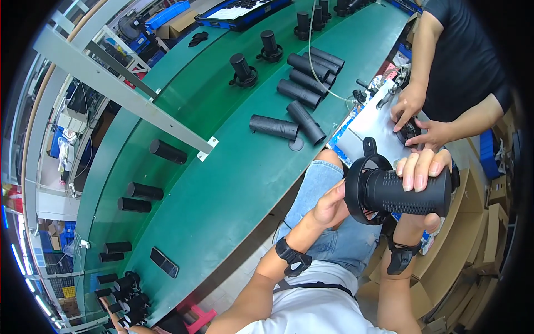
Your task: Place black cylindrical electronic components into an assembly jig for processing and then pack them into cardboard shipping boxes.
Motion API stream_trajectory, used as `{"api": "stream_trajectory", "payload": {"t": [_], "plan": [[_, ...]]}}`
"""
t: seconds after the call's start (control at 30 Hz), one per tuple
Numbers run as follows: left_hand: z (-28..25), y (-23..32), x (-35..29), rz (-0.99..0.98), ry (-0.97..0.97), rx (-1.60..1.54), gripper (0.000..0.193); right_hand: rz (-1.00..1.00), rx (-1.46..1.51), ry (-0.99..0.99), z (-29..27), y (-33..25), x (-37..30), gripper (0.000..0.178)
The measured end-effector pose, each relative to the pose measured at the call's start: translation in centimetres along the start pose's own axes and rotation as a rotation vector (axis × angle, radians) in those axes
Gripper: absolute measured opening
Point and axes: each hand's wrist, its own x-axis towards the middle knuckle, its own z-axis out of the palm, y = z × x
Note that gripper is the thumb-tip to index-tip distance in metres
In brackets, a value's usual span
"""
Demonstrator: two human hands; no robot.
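A black slotted cylinder [409,195] with a wide round ring [356,189] at its left end is held in front of me, lying sideways. My right hand [424,170] wraps round the cylinder, its fingers over the top and the thumb underneath. At the ring's left edge, my left hand [332,205] grips the rim; most of its fingers are hidden behind it. A small tab with a hole [369,146] sticks up from the ring.
Loose black tubes [273,127] lie on the green bench [222,189], by a metal post [161,119]. More cylinders stand in rings [241,69] along the belt. A phone [164,261] lies at left. A co-worker's hands [409,104] hold a round black part [409,132]. Cardboard boxes [456,222] stand right.
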Motion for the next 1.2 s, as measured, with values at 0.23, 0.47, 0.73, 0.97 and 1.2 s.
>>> {"api": "stream_trajectory", "payload": {"t": [0.23, 0.47, 0.73, 0.97, 1.2], "plan": [[-0.2, 0.4, -0.7, 0.015, -0.033, 0.012, 0.063, 0.06, 0.095, -0.06, 0.1, 0.2, -0.2, 0.064], [2.4, 3.1, 0.1, 0.16, 0.124, 0.581, 0.06, 0.063, 0.097, -0.033, 0.4, 0.7, -0.6, 0.063], [2.6, 2.3, 0.3, 0.097, 0.165, 0.279, 0.041, 0.114, 0.014, 0.013, 1.1, 0.7, -0.4, 0.062], [3.7, 0.9, 0.9, 0.09, 0.315, 0.105, 0.029, 0.114, -0.041, 0.1, 1.0, 0.3, -0.7, 0.064], [4.5, 1.4, 1.4, -0.041, 0.228, 0.097, 0.047, 0.077, -0.066, 0.072, 1.2, -0.8, -0.3, 0.065]]}}
